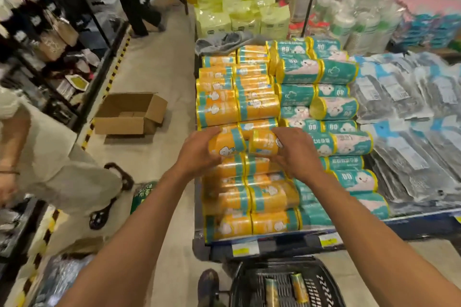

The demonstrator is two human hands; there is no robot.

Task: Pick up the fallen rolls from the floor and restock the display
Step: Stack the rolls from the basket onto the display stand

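Orange plastic-wrapped rolls with teal bands: left roll [225, 144] and right roll [264, 143], held end to end just above the display's orange stack.
Left hand [199, 153]: fingers curled round the left roll.
Right hand [296, 152]: grasping the right roll.
Blue-edged display table [424, 223]: orange rows beside teal plastic-wrapped rolls [316, 72].
Floor: black plastic basket [321, 279] holding two small rolls [296, 289]; open brown cardboard box [129, 114] near the display.

I read little here. Teal rolls [336, 71] carry bold white mark like "00" — repeated on several wrappers; smaller characters beside it too blurred for me. Orange rolls [259, 104]: text illegible. Yellow price tags [245, 249] on shelf edge [287, 239] — digits smeared. Green pack [142, 197] on floor [154, 70]: white characters, unreadable.
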